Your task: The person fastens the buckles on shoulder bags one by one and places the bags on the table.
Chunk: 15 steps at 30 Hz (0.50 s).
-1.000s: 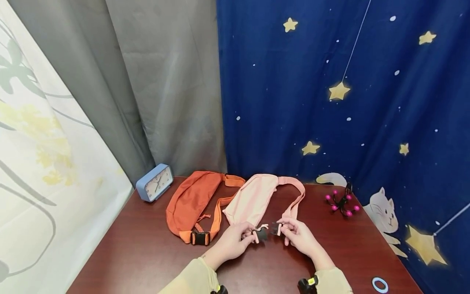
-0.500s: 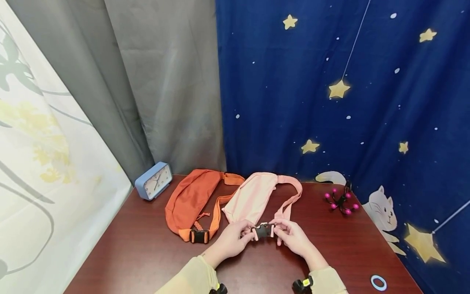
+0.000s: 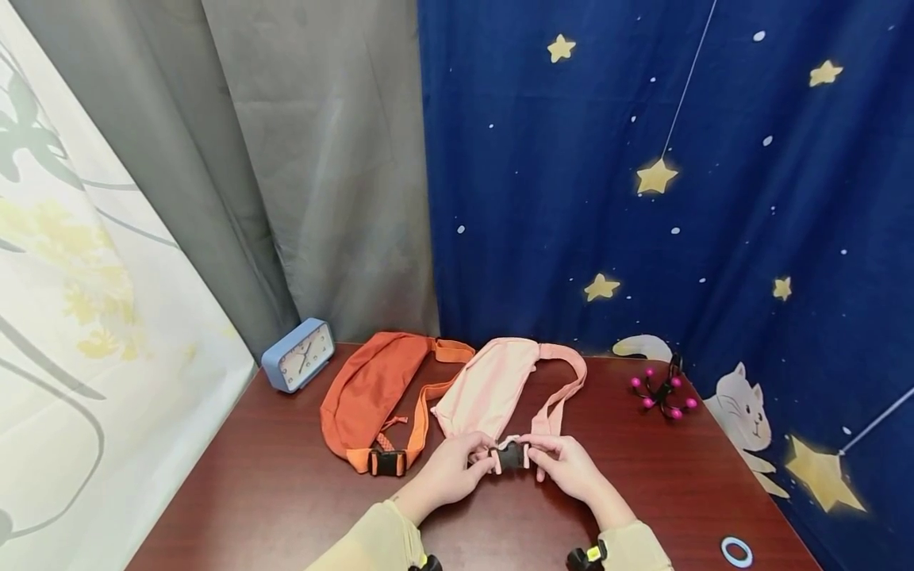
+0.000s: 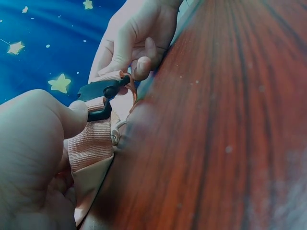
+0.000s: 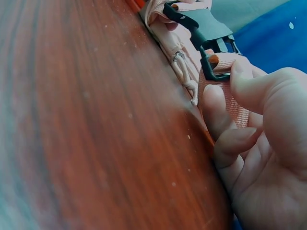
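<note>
A pink waist bag lies on the table, and its black side-release buckle is between my hands. My left hand pinches one half of the buckle and its webbing at the left end. At the other end, my right hand pinches the second half, with thumb and finger on the pink strap. The halves meet in line; prongs show at the joint in the right wrist view, and I cannot tell if they are locked. An orange waist bag lies left of the pink one, its black buckle joined.
A blue alarm clock stands at the table's back left. At the back right sits a black, many-armed object with pink balls. A light-blue ring lies near the front right. Curtains hang behind the table.
My right hand has moved left, bringing its buckle half from apart to meeting the other half. The pink strap shifted left with it. My left hand stays nearly in place.
</note>
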Motion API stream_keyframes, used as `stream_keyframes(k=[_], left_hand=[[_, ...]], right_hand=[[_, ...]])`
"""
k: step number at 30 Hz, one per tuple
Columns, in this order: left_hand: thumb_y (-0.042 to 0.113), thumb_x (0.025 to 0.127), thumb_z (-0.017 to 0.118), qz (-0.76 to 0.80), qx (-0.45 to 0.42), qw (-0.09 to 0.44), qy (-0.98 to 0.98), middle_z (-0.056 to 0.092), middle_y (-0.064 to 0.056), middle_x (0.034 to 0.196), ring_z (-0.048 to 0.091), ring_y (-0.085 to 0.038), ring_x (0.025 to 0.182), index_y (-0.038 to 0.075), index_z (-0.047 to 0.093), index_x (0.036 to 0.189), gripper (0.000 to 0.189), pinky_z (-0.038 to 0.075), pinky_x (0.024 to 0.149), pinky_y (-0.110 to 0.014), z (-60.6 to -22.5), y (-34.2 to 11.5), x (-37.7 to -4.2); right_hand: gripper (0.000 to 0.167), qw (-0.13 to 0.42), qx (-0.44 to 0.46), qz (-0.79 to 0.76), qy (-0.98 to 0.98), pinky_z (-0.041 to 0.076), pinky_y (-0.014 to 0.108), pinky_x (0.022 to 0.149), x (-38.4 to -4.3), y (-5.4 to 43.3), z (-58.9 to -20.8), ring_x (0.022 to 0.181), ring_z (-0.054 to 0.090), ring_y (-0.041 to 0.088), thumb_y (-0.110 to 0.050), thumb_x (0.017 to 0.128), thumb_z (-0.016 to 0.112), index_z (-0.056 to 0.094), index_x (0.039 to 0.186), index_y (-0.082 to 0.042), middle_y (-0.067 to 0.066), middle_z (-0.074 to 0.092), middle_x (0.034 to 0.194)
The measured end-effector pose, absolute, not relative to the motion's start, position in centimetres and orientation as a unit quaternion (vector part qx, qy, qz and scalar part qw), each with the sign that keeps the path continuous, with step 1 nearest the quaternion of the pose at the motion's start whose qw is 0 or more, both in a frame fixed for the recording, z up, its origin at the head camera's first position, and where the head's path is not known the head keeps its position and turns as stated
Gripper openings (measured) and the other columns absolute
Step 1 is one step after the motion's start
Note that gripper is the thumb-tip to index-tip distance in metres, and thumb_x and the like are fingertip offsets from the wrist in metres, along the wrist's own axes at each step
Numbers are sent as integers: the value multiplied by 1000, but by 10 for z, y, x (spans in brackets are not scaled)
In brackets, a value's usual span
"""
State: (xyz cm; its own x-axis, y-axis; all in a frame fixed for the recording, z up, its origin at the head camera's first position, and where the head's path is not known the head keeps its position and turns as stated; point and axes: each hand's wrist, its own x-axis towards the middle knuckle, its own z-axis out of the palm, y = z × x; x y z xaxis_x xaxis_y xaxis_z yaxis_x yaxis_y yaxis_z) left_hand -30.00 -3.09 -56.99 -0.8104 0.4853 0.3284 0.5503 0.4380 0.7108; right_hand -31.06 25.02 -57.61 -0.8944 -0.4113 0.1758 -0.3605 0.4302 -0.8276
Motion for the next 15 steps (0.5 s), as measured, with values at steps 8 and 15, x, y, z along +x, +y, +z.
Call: stream_keyframes(k=[8,15], left_hand=[[17,103,76,-424,-317,44,-847,77,3,90,63,4,83,12,75,113,11,55,81,-21,-569,-31,-298],[17,103,77,-425,-322,48,-844,75,4,90,63,4,83,13,75,112,10,54,80,-21,-570,-31,-299]], right_hand=[[29,20,-235,-476,847,51,22,70,-308,248,-577,60,67,7,-15,107,70,78,135,-8,7,70,62],[30,27,-243,-474,846,54,24,69,-307,246,-574,59,65,6,-14,108,70,77,135,-7,11,71,65]])
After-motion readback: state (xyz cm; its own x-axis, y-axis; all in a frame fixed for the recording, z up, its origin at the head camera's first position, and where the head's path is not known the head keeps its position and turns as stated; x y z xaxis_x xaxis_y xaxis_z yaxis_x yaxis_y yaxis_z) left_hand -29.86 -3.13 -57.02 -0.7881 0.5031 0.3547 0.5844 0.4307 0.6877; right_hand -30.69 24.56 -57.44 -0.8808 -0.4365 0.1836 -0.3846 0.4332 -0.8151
